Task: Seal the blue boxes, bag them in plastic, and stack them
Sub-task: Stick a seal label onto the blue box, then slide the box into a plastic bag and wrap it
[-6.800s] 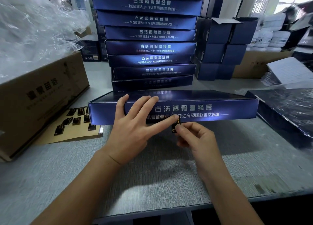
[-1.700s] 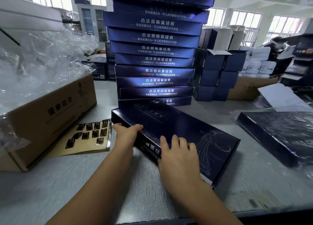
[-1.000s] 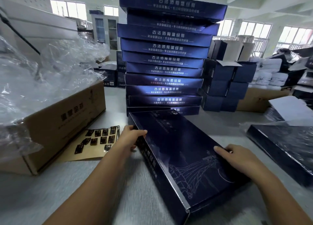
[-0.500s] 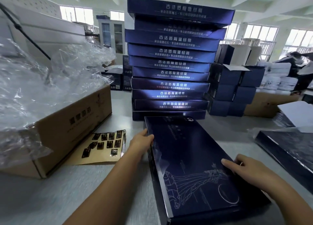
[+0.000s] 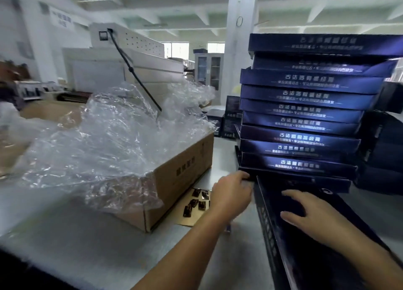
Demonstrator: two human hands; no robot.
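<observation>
Shifted up from the near edge, the right hand (image 5: 314, 215) now lies flat and spread on the blue box (image 5: 305, 257) at the foot of the stack (image 5: 305, 115) — the left hand (image 5: 232, 193) curls over the box's corner nearest the stack. Plastic bags (image 5: 113, 141) lie left of the stack.

White Chinese lettering runs along the front sides of the stacked blue boxes (image 5: 305, 124) towards the far right edge of the table (image 5: 87, 235), the larger line opening with 古法 and the rest blurred, while the print on the side of the cardboard box (image 5: 185, 172) near the left edge is too smeared to read.
</observation>
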